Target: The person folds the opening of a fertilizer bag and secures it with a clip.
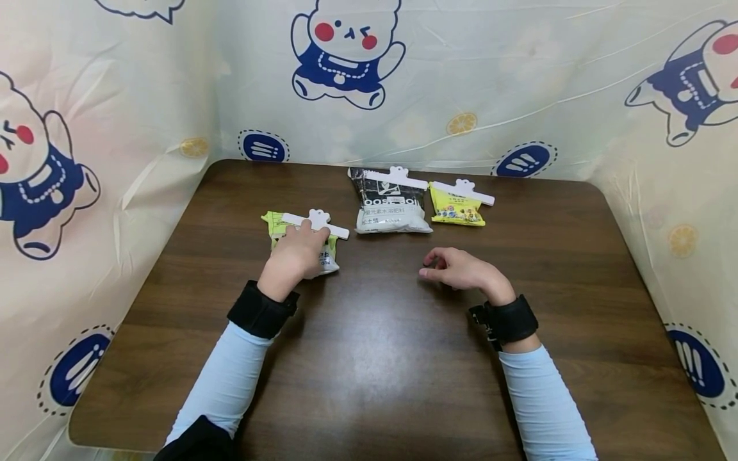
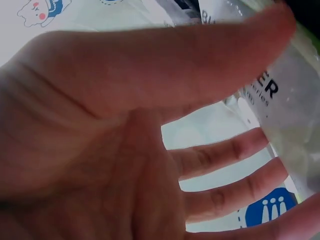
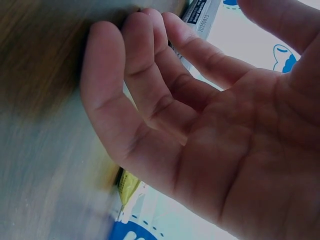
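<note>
My left hand [image 1: 295,255] is at a yellow-green and grey snack bag [image 1: 330,261] on the left half of the table, its fingers over the white sealing clip [image 1: 339,230] along the top. In the left wrist view, the thumb lies across the front of the bag [image 2: 295,110] and the fingertips meet its clipped edge; the hand covers much of the bag. My right hand [image 1: 458,269] hovers low over the table to the right, fingers loosely curled, holding nothing. A black-and-white bag [image 1: 394,214] and a small yellow bag [image 1: 458,208], each with a white clip, stand farther back.
The brown wooden table [image 1: 369,384] has rounded back corners. Behind and beside it hangs a pale printed curtain [image 1: 461,64]. Both back bags stand near the table's far edge, side by side.
</note>
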Demonstrator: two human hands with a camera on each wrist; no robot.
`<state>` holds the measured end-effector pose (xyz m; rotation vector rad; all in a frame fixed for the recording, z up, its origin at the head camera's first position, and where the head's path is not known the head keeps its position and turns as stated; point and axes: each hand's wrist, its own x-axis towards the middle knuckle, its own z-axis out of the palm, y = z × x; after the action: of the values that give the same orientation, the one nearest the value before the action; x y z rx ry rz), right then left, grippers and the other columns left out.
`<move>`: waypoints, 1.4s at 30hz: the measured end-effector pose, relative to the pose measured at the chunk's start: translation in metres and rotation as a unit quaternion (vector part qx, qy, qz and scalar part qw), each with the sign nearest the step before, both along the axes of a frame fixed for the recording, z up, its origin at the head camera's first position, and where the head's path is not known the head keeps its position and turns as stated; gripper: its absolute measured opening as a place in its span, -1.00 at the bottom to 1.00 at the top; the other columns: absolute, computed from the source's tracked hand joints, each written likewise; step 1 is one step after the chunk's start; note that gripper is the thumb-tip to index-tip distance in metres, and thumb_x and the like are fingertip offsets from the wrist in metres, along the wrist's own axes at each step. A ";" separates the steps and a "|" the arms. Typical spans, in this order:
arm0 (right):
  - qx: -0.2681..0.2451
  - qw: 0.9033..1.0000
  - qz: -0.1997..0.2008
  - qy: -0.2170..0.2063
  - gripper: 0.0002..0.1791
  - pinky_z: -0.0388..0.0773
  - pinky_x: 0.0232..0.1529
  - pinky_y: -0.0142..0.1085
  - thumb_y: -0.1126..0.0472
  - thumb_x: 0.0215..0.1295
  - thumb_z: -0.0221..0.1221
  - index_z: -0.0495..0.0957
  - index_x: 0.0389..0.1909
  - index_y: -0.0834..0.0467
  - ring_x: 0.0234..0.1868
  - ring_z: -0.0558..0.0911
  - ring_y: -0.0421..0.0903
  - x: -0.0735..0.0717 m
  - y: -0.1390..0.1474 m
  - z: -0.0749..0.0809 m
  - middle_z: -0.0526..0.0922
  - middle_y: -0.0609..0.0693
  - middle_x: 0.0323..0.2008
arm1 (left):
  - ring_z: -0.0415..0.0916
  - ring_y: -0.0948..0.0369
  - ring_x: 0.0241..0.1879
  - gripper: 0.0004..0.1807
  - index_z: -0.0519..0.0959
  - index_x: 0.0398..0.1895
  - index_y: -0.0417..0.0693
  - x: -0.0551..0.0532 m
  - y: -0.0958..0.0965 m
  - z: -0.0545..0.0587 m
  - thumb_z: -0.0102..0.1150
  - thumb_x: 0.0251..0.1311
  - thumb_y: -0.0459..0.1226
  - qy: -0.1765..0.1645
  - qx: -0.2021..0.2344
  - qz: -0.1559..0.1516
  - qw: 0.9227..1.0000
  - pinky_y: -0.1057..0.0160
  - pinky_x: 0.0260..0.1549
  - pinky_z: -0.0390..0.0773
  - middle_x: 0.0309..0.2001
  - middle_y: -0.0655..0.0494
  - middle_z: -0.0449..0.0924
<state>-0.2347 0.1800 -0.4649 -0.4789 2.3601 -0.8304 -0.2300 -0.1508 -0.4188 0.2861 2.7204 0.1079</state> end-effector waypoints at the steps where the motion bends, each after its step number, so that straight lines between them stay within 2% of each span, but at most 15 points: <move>1: -0.001 1.000 0.000 0.001 -0.51 0.58 -0.02 0.04 0.00 0.56 0.16 0.51 0.24 0.32 -0.09 0.60 0.14 0.000 0.000 0.000 0.66 0.28 0.00 | 0.29 -0.48 0.26 -0.35 0.38 0.41 -0.21 0.000 0.001 -0.001 0.31 0.23 -0.38 -0.002 0.000 0.000 1.000 -0.36 0.05 0.57 0.35 -0.51 0.29; 9: -0.008 1.000 0.001 -0.001 -0.55 0.59 -0.19 -0.05 0.04 0.58 0.14 0.52 0.21 0.32 -0.23 0.63 0.06 0.001 0.000 -0.001 0.68 0.26 -0.05 | 0.26 -0.43 0.29 -0.34 0.36 0.47 -0.15 0.000 0.006 -0.005 0.26 0.29 -0.44 0.005 -0.002 0.012 1.000 -0.34 0.02 0.60 0.38 -0.47 0.27; 15: -0.007 1.000 0.001 -0.002 -0.55 0.58 -0.20 -0.07 0.03 0.58 0.13 0.52 0.21 0.32 -0.25 0.62 0.04 0.001 0.001 -0.002 0.68 0.25 -0.06 | 0.22 -0.47 0.32 -0.37 0.39 0.42 -0.21 -0.002 0.009 -0.011 0.25 0.27 -0.49 0.035 0.007 0.013 0.999 -0.38 -0.09 0.62 0.35 -0.47 0.28; 21: -0.006 1.000 -0.001 -0.004 -0.55 0.57 -0.22 -0.08 0.03 0.59 0.13 0.52 0.21 0.31 -0.29 0.61 0.02 0.001 0.000 -0.001 0.67 0.23 -0.08 | 0.32 -0.45 0.22 -0.48 0.47 0.31 -0.24 -0.009 0.011 -0.023 0.24 0.25 -0.50 0.107 0.018 0.012 0.994 -0.36 -0.19 0.66 0.28 -0.44 0.37; 27: -0.003 1.000 0.003 0.002 -0.53 0.58 -0.11 0.00 0.01 0.57 0.15 0.52 0.22 0.30 -0.18 0.62 0.08 0.001 0.000 -0.001 0.67 0.25 -0.04 | 0.47 -0.38 0.08 -0.51 0.55 0.21 -0.23 -0.019 0.008 -0.037 0.24 0.16 -0.56 0.190 0.060 0.027 0.980 -0.36 -0.30 0.68 0.18 -0.40 0.48; 31: -0.004 1.000 0.007 0.003 -0.52 0.58 -0.07 0.02 0.00 0.56 0.16 0.52 0.22 0.30 -0.14 0.61 0.10 0.000 0.000 -0.001 0.67 0.25 -0.04 | 0.50 -0.34 0.06 -0.54 0.60 0.14 -0.23 -0.025 0.005 -0.044 0.23 0.14 -0.58 0.223 0.081 0.034 0.971 -0.37 -0.28 0.68 0.13 -0.36 0.53; 36: -0.004 1.000 0.009 0.002 -0.52 0.57 -0.08 0.01 0.00 0.56 0.16 0.52 0.23 0.30 -0.15 0.61 0.10 0.000 0.001 -0.002 0.66 0.24 -0.05 | 0.45 -0.33 0.17 -0.47 0.60 0.21 -0.17 -0.031 0.002 -0.051 0.18 0.13 -0.60 0.233 0.091 0.041 0.967 -0.41 -0.20 0.65 0.18 -0.33 0.53; 42: -0.005 1.000 0.011 0.006 -0.52 0.58 -0.04 0.04 0.00 0.57 0.16 0.51 0.24 0.29 -0.12 0.61 0.11 0.000 0.001 -0.003 0.67 0.25 -0.03 | 0.37 -0.30 0.32 -0.36 0.56 0.34 -0.12 -0.037 -0.002 -0.056 0.16 0.14 -0.61 0.229 0.094 0.046 0.968 -0.46 0.01 0.56 0.28 -0.30 0.50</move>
<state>-0.2343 0.1805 -0.4675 -0.5139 2.3579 -0.8332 -0.2673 -0.1524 -0.4750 0.2635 3.1894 0.3689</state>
